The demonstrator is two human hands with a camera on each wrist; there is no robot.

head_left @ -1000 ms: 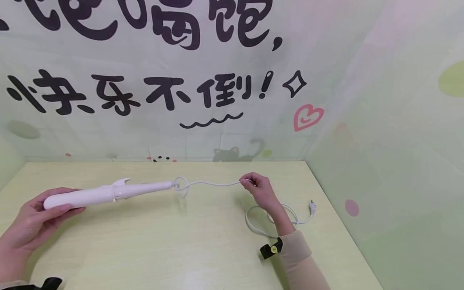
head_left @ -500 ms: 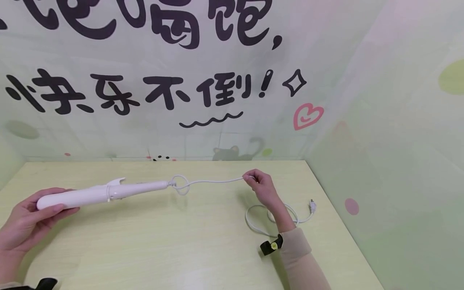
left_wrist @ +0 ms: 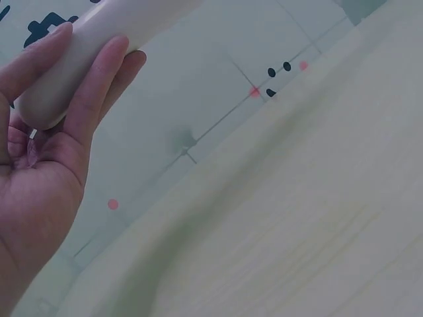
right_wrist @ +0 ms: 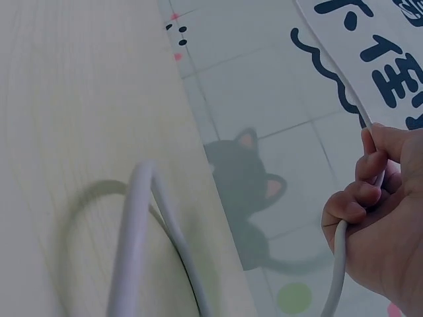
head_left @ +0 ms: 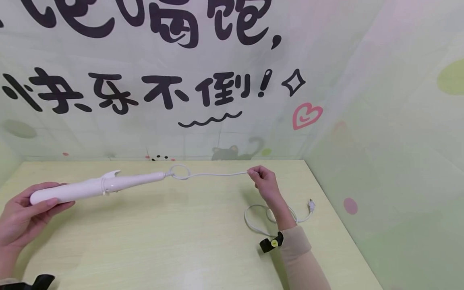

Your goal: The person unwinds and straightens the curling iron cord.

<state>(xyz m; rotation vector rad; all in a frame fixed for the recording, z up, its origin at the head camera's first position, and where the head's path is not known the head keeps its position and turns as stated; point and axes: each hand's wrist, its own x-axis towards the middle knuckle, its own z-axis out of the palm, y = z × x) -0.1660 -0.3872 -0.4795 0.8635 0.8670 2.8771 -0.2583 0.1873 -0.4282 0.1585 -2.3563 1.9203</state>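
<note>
My left hand [head_left: 27,219] holds the thick rounded end of a white curling iron [head_left: 134,181], thumb in front and fingers behind. The iron is raised over the table, its narrow end pointing right, with a small lever sticking up near its middle. From that end runs a white power cord [head_left: 217,174], with a loose loop beside the iron. My right hand [head_left: 267,186] pinches the cord between thumb and forefinger, and the stretch between the hands is nearly straight. In the right wrist view, the cord [right_wrist: 337,271] also passes through the curled fingers.
The remaining cord lies in loose coils on the pale wooden table [head_left: 163,241], ending in a two-pin plug [head_left: 311,206] near the right edge. A printed wall sheet [head_left: 203,137] stands behind the table, and another wall [head_left: 406,181] runs along the right.
Both hands have risen a little and moved apart, the left one leftward with the curling iron. The held stretch of cord has lifted with its loop. The plug stays on the table.
</note>
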